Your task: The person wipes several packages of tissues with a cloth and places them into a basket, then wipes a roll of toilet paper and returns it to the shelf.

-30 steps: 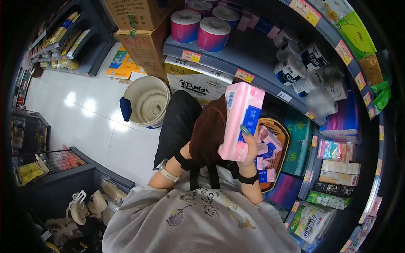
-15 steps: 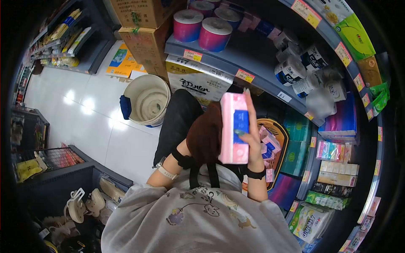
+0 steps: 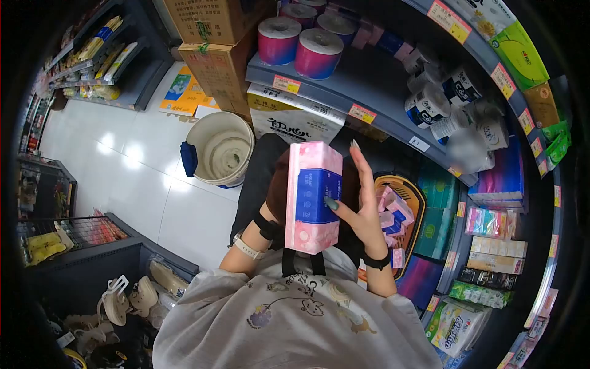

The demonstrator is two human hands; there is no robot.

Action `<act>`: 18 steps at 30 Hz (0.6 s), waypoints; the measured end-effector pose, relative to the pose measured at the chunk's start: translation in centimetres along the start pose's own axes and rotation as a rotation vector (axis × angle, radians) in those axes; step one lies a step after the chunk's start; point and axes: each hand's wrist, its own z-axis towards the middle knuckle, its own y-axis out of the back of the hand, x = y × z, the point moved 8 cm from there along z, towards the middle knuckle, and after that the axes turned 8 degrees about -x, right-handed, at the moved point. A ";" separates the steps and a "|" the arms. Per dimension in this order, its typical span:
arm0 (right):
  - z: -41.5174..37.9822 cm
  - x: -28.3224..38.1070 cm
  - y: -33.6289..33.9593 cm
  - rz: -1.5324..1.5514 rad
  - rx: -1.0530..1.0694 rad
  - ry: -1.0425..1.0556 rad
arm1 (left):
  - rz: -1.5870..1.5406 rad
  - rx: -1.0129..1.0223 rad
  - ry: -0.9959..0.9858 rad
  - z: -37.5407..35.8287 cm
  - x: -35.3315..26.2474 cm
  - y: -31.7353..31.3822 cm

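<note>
A pink and blue pack of tissues [image 3: 317, 197] is upright before my chest, its blue label facing me. Behind its left edge a brown cloth [image 3: 278, 195] covers my left hand, whose fingers are hidden by cloth and pack; only the wrist end of my left hand [image 3: 267, 213] shows. My right hand [image 3: 364, 212] is at the pack's right side, the thumb tip against the blue label. Its other fingers stretch upward, apart from the pack. Several similar tissue packs [image 3: 397, 216] lie in a basket with an orange-tan rim [image 3: 421, 206] to the right.
A white bucket [image 3: 192, 132] with a blue cloth [image 3: 188, 158] over its rim stands on the left. Ahead, a grey shelf [image 3: 332, 95] holds tissue rolls [image 3: 318, 54]. Cardboard boxes [image 3: 215, 67] are stacked beside it. Slippers [image 3: 115, 301] lie at the lower left.
The tissue pack has moved left and turned, so its labelled face shows more fully. My right hand's fingers have come away from its side. The view has shifted slightly.
</note>
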 end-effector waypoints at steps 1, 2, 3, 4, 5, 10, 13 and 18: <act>-0.4 -0.2 0.6 -0.094 -0.077 -0.014 | 0.569 0.048 -0.324 -0.6 -1.5 -0.7; -0.8 -0.2 0.7 -0.095 -0.078 -0.016 | 0.683 0.005 -0.403 -1.1 -1.9 -0.5; -1.4 -0.7 1.1 -0.056 -0.136 -0.079 | 0.630 -0.043 -0.373 -1.0 -1.7 0.0; -1.9 -1.1 1.5 -0.015 -0.194 -0.141 | 0.580 -0.085 -0.349 -1.0 -1.8 0.4; -2.5 -1.6 1.9 0.026 -0.253 -0.203 | 0.543 -0.118 -0.328 -1.0 -1.9 0.8; -5.7 -4.6 -0.1 0.151 -0.103 -0.439 | 0.457 -0.171 -0.275 -1.1 -1.5 1.7; -6.5 -5.0 -2.9 0.546 0.035 -0.631 | 0.423 -0.171 -0.254 -1.1 -1.4 1.5; -6.8 -5.9 -3.3 0.538 0.120 -0.673 | 0.392 -0.182 -0.230 -1.3 -1.5 1.7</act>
